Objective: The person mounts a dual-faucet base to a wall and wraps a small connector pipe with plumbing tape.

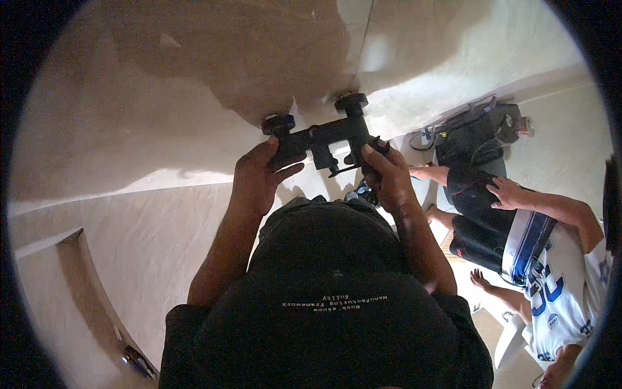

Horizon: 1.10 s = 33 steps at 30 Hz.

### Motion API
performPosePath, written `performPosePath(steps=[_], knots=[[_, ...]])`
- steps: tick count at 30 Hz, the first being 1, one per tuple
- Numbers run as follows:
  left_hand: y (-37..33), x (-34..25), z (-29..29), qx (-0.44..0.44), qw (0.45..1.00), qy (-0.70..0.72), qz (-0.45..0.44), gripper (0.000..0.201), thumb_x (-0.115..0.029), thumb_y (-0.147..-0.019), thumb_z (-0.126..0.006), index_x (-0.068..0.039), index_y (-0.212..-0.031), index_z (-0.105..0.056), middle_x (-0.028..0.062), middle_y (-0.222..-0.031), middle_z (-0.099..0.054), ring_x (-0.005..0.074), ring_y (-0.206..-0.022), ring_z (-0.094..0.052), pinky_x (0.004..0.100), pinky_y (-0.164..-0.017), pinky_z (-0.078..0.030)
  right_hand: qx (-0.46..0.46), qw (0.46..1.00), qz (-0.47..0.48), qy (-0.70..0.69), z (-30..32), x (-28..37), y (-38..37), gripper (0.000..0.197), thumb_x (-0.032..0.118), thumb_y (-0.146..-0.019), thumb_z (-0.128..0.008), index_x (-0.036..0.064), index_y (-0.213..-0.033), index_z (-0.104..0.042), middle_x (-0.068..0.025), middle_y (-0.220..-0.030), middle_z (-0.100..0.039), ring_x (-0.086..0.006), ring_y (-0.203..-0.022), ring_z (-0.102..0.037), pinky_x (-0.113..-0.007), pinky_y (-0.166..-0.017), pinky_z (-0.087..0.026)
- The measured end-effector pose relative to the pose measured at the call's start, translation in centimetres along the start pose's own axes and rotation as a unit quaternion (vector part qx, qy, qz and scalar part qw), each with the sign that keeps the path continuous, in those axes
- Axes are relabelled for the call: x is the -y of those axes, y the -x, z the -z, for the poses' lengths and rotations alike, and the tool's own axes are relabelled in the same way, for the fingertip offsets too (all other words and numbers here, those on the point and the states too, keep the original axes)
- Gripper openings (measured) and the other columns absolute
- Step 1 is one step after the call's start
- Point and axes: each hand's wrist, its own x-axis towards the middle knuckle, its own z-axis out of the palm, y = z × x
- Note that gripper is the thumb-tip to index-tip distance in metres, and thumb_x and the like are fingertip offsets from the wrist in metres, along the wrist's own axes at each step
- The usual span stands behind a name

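Note:
Both my hands hold a black fixture point(299, 144) that looks like a wall-mounted mixer tap. Two round discs stick out from its far side, the left disc point(278, 124) and the right disc point(352, 102). They sit at the wall; whether they touch it I cannot tell. My left hand point(258, 174) grips the left end, thumb on top and a finger stretched out underneath. At the other end my right hand point(387, 174) is closed round the body, its thumb pressed on the near face. Most of the right fingers are hidden behind the fixture.
A beige plastered wall point(155, 123) with a dark stained patch stands ahead. On the right another person point(544, 259) in a white and blue top and dark shorts is close by. Beyond them lies a black bag point(473, 142) with cables. A recess point(58, 285) opens at lower left.

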Motion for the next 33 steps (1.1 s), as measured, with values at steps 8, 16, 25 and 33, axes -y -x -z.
performPosePath(steps=[8, 16, 25, 33], knots=[[-0.2, 0.4, 1.0, 0.04, 0.998, -0.034, -0.024, 0.044, -0.028, -0.103, -0.047, 0.011, -0.121, -0.053, 0.0254, -0.112, -0.065, 0.0343, -0.104, -0.067, 0.0453, -0.092, -0.057, -0.007, 0.999, 0.033, 0.024, -0.4, -0.1, 0.3, 0.029, 0.026, -0.095, -0.064, 0.0022, -0.111, -0.062, 0.0014, -0.077, -0.061, -0.0035, -0.055, -0.039, -0.021, -0.047, -0.03], [-3.2, -1.1, -0.2, 0.007, 0.993, -0.108, 0.044, 0.044, -0.033, -0.099, -0.056, 0.003, -0.124, -0.055, 0.0204, -0.12, -0.063, 0.0327, -0.11, -0.064, 0.052, -0.092, -0.056, -0.027, 0.996, 0.023, 0.08, 0.1, 0.8, -0.9, 0.03, 0.034, -0.093, -0.063, 0.0049, -0.096, -0.066, 0.004, -0.064, -0.051, -0.0066, -0.051, -0.04, -0.025, -0.047, -0.03], [-5.8, 0.3, -0.5, 0.071, 0.996, -0.031, 0.032, 0.048, -0.03, -0.096, -0.057, -0.006, -0.136, -0.048, 0.0158, -0.128, -0.061, 0.0307, -0.119, -0.059, 0.0581, -0.096, -0.048, 0.022, 0.992, 0.03, 0.117, 1.0, 2.4, -2.4, 0.043, 0.038, -0.091, -0.065, 0.0031, -0.115, -0.065, -0.0094, -0.1, -0.068, -0.0175, -0.083, -0.056, -0.033, -0.073, -0.045], [3.0, 5.5, -0.5, 0.093, 0.993, 0.059, -0.038, 0.051, -0.035, -0.097, -0.052, -0.01, -0.141, -0.045, 0.0138, -0.134, -0.059, 0.0276, -0.131, -0.05, 0.0597, -0.112, -0.027, 0.033, 0.994, 0.085, 0.058, 2.7, -3.0, 3.7, 0.033, 0.033, -0.09, -0.068, 0.0019, -0.103, -0.067, -0.0027, -0.087, -0.06, -0.0132, -0.077, -0.048, -0.032, -0.068, -0.039]])
